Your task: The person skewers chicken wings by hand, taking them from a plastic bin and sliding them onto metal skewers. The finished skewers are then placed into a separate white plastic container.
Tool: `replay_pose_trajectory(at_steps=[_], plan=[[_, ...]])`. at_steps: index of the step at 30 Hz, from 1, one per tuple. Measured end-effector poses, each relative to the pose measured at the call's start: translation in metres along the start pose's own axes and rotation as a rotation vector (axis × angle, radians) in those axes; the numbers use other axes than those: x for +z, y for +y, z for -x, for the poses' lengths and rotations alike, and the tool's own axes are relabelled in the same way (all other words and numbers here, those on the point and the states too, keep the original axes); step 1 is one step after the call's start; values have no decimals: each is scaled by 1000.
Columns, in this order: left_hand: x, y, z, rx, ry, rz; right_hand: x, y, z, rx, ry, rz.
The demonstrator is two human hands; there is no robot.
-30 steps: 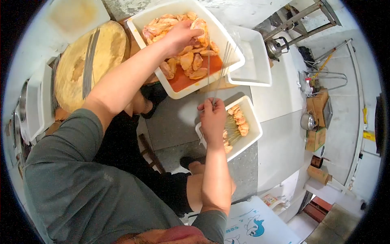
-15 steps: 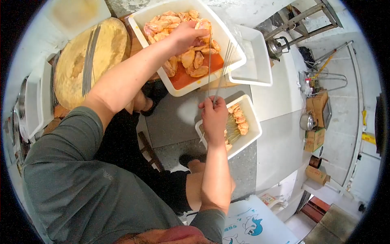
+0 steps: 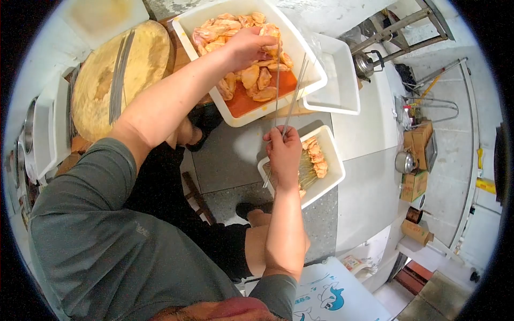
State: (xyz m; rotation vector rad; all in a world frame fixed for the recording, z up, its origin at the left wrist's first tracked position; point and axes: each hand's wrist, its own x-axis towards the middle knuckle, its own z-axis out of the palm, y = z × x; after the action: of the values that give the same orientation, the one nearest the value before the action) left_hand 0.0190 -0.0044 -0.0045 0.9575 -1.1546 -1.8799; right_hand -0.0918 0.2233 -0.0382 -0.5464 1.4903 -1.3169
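Over the big white tub (image 3: pixel 320 80), my left hand (image 3: pixel 249 49) pinches a raw chicken wing (image 3: pixel 271 32). One thin metal skewer (image 3: pixel 277 88) runs from my right hand up to that wing; its tip is hidden at the meat. My right hand (image 3: pixel 285 152) is closed around this skewer and a few more skewers (image 3: pixel 293 96), which point up to the right over the tub's edge. Marinated wings (image 3: pixel 249 76) and orange-red sauce (image 3: pixel 238 108) fill the tub. Below my right hand, a smaller white tub (image 3: pixel 338 166) holds skewered meat (image 3: pixel 316 158).
To the left, a round wooden chopping block (image 3: pixel 93 85) carries a bundle of metal skewers (image 3: pixel 120 80). Another white tub (image 3: pixel 348 96) sits right of the big one. A kettle (image 3: pixel 364 65), a metal pot (image 3: pixel 405 160) and cardboard boxes (image 3: pixel 415 184) stand further right.
The spare skewers in my right hand were fanned apart and now lie closer together. Both hands stay nearly in place, the left still at the wing.
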Motion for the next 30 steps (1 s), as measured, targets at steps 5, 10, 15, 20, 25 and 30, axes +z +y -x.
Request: replay_pose_trajectory(at_steps=[5,10,15,20,25,30], plan=[[-4,-3,-6,-7,-39,98,0,-1,0,-1,-17,-1],[-1,2,0,5,-6,61,-1,-1,0,1,-29,11],[3,9,5,-34,43,29,-1,-1,2,-9,-21,1],[1,7,2,-20,16,90,-4,4,0,-57,-6,62],[3,10,6,-25,35,40,-3,4,0,-67,-12,32],[-3,2,-3,-16,80,38,-1,0,1,-62,14,42]])
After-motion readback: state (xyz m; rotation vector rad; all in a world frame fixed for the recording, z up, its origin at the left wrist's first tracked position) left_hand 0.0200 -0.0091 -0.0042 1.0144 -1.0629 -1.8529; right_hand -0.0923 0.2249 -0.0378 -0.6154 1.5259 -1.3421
